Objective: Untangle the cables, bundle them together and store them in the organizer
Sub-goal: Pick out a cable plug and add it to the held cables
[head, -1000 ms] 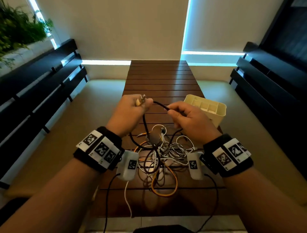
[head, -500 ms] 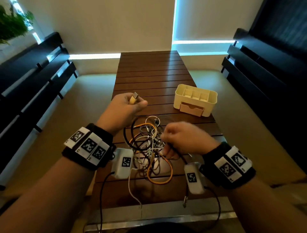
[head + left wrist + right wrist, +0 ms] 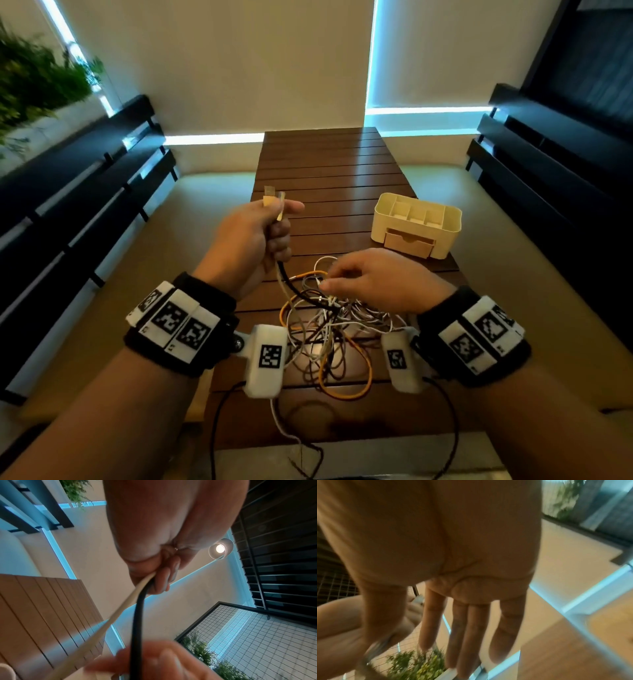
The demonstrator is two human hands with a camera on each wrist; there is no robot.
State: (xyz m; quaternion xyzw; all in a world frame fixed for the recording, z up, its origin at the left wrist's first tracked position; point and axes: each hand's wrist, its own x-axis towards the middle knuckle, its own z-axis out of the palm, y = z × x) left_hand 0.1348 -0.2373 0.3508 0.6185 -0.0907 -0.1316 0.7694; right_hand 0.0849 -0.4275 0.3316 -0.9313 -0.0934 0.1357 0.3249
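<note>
At two o'clock on the worktop [image 3: 329, 178], the organizer [image 3: 416, 224] shows bare compartments. Left hand [image 3: 246, 240] grips two cable ends [image 3: 274, 202]; right hand [image 3: 383, 284], fingers straight, hovers over the tangle [image 3: 329, 329].

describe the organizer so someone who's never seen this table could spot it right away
Look at the long slatted wooden table running away from the person. On its right edge, beyond the tangle of cables and the right hand, stands the organizer: a cream plastic box with open compartments on top and a small drawer in front, the only box there.
</note>
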